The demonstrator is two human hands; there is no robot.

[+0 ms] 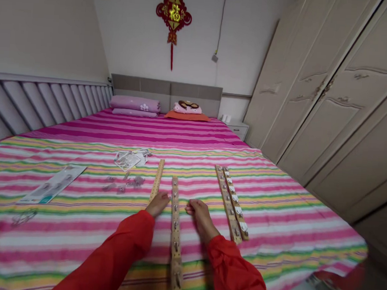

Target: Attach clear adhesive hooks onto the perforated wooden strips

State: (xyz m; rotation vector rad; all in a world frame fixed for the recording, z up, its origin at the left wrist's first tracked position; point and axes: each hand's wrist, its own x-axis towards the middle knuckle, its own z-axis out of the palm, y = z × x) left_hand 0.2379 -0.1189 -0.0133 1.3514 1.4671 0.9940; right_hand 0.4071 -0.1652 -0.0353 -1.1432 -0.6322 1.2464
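A narrow wooden strip with several metal hooks lies lengthwise in front of me, between my hands. My left hand is just left of it, fingers drawn together; whatever they hold, if anything, is too small to make out. Close by lies a pale ruler-like strip with rows of holes, its near end hidden by that hand. To the right of the hooked strip, my right hand has curled fingers with thumb and fingertips close together. Nothing nameable shows between them. Both wrists are in red sleeves.
At right lie a wooden strip with metal hooks and another with white-backed hooks. Leftward are small clear-bagged pieces, packaging, a long white card pack and thin wire-like rings. Everything rests on a striped bedsheet.
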